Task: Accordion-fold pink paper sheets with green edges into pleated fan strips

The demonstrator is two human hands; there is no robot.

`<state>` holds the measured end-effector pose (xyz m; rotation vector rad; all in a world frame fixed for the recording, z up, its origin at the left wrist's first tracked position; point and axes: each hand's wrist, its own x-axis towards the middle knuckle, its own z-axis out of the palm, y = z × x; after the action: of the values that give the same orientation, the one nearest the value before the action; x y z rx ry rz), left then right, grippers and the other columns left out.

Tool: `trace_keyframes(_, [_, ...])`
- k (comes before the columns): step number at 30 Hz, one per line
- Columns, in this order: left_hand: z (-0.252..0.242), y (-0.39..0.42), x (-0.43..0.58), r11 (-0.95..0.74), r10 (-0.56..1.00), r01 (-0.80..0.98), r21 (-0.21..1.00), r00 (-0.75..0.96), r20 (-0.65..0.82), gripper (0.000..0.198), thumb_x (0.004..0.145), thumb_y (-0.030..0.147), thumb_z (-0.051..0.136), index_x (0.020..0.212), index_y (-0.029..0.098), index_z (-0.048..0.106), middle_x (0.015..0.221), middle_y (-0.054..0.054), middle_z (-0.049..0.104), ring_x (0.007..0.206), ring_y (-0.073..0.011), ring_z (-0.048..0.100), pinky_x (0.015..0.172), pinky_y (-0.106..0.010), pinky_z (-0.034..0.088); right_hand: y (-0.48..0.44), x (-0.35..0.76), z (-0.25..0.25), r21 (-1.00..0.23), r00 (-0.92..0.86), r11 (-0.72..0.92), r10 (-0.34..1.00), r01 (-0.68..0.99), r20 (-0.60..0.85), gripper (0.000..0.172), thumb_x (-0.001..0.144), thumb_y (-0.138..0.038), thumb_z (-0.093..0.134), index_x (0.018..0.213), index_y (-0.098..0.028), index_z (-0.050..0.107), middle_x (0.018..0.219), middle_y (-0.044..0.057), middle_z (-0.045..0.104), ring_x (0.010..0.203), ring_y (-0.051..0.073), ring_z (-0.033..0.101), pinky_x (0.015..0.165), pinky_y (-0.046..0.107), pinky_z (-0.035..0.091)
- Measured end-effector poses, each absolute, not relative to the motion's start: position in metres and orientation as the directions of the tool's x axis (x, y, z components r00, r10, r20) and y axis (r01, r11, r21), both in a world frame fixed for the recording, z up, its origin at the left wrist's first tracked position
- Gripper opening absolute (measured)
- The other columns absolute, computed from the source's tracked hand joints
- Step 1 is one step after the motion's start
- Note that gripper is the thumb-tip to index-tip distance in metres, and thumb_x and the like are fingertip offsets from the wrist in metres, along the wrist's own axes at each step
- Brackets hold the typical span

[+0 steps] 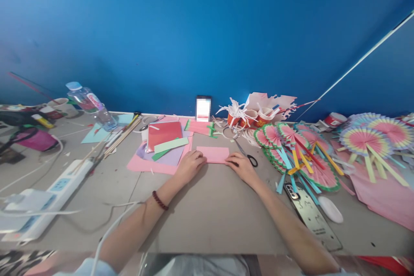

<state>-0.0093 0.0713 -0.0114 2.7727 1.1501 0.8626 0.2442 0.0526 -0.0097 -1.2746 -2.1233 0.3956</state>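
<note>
A folded strip of pink paper (213, 154) lies flat on the grey table between my two hands. My left hand (190, 166), with a dark bead bracelet at the wrist, pinches its left end. At the opposite end, the fingers of my right hand (242, 166) are closed on the lower right corner. Scissors with black handles (252, 161) rest just beyond my right hand. Left of the strip is a pile of coloured sheets: a red packet (168, 133), green strips (171, 146) and pink paper (139, 164). Pink-and-green folded strips (199, 127) sit behind it.
Finished paper fans (284, 138) crowd the right, with more fans (365, 142) farther out. A phone (312, 215) and a white oval object (330, 209) lie near my right forearm. Left are a power strip (58, 189), cables and a bottle (93, 105). Cups (265, 116) and a lit screen (203, 109) stand by the blue wall.
</note>
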Motion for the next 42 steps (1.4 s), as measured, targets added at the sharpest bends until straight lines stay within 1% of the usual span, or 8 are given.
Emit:
trace_keyframes(4, [-0.011, 0.071, -0.009, -0.724, 0.662, 0.663, 0.192, 0.589, 0.464, 0.021, 0.092, 0.024, 0.045, 0.092, 0.019, 0.065, 0.081, -0.005, 0.059, 0.083, -0.0170, 0.053, 0.072, -0.030, 0.041, 0.052, 0.242, -0.010, -0.508, -0.355, 0.508, 0.858, 0.696, 0.372, 0.016, 0.086, -0.023, 0.055, 0.086, -0.020, 0.070, 0.089, 0.006, 0.066, 0.086, 0.018, 0.059, 0.080, 0.032, 0.048])
trace_keyframes(8, [-0.012, 0.071, -0.007, -0.707, 0.686, 0.670, 0.226, 0.572, 0.451, 0.020, 0.092, 0.023, 0.045, 0.089, 0.018, 0.064, 0.080, -0.004, 0.060, 0.083, -0.0169, 0.054, 0.072, -0.030, 0.041, 0.051, 0.241, -0.008, -0.531, -0.349, 0.500, 0.864, 0.684, 0.364, 0.014, 0.086, -0.021, 0.055, 0.087, -0.020, 0.069, 0.087, 0.005, 0.067, 0.086, 0.018, 0.060, 0.080, 0.033, 0.048])
trace_keyframes(17, [-0.009, 0.069, -0.007, -0.714, 0.676, 0.664, 0.221, 0.574, 0.461, 0.019, 0.091, 0.022, 0.045, 0.088, 0.018, 0.063, 0.085, -0.005, 0.060, 0.085, -0.0168, 0.053, 0.073, -0.030, 0.040, 0.053, 0.239, -0.011, -0.551, -0.323, 0.509, 0.856, 0.661, 0.403, 0.013, 0.084, -0.018, 0.056, 0.081, -0.019, 0.069, 0.088, 0.006, 0.066, 0.087, 0.018, 0.059, 0.081, 0.033, 0.047])
trace_keyframes(21, [-0.008, 0.067, -0.005, -0.737, 0.629, 0.662, 0.137, 0.598, 0.496, 0.018, 0.091, 0.018, 0.045, 0.089, 0.018, 0.063, 0.084, -0.005, 0.057, 0.085, -0.0179, 0.050, 0.076, -0.032, 0.040, 0.051, 0.237, -0.014, -0.503, -0.296, 0.503, 0.849, 0.702, 0.437, 0.014, 0.083, -0.017, 0.056, 0.079, -0.019, 0.069, 0.090, 0.006, 0.063, 0.089, 0.019, 0.056, 0.082, 0.035, 0.047])
trace_keyframes(27, [-0.006, 0.063, -0.004, -0.750, 0.598, 0.661, 0.011, 0.671, 0.438, 0.020, 0.088, 0.008, 0.043, 0.093, 0.016, 0.061, 0.084, -0.006, 0.058, 0.081, -0.0188, 0.051, 0.079, -0.034, 0.040, 0.045, 0.236, -0.014, -0.493, -0.336, 0.502, 0.857, 0.711, 0.390, 0.022, 0.085, -0.011, 0.047, 0.087, -0.019, 0.067, 0.092, 0.007, 0.062, 0.091, 0.020, 0.055, 0.082, 0.035, 0.047])
trace_keyframes(36, [-0.012, 0.063, -0.007, -0.693, 0.682, 0.716, 0.077, 0.619, 0.390, 0.019, 0.087, 0.008, 0.044, 0.091, 0.018, 0.060, 0.085, -0.005, 0.058, 0.080, -0.0193, 0.052, 0.073, -0.035, 0.039, 0.050, 0.238, -0.011, -0.643, -0.236, 0.420, 0.904, 0.640, 0.356, 0.016, 0.082, -0.015, 0.051, 0.079, -0.019, 0.067, 0.084, 0.006, 0.065, 0.082, 0.018, 0.060, 0.076, 0.032, 0.047])
trace_keyframes(39, [-0.011, 0.062, -0.007, -0.681, 0.696, 0.728, 0.078, 0.610, 0.380, 0.019, 0.087, 0.009, 0.044, 0.089, 0.018, 0.060, 0.083, -0.005, 0.057, 0.079, -0.0194, 0.052, 0.072, -0.035, 0.038, 0.048, 0.236, -0.011, -0.645, -0.213, 0.406, 0.909, 0.647, 0.358, 0.016, 0.081, -0.012, 0.051, 0.076, -0.019, 0.066, 0.083, 0.005, 0.066, 0.082, 0.018, 0.060, 0.076, 0.031, 0.047])
trace_keyframes(42, [-0.008, 0.060, -0.006, -0.684, 0.693, 0.728, 0.052, 0.624, 0.361, 0.020, 0.087, 0.008, 0.043, 0.089, 0.017, 0.060, 0.083, -0.005, 0.057, 0.079, -0.0198, 0.052, 0.071, -0.035, 0.038, 0.045, 0.234, -0.009, -0.600, -0.221, 0.415, 0.902, 0.684, 0.371, 0.018, 0.080, -0.009, 0.050, 0.077, -0.019, 0.065, 0.083, 0.005, 0.065, 0.083, 0.019, 0.059, 0.077, 0.032, 0.046])
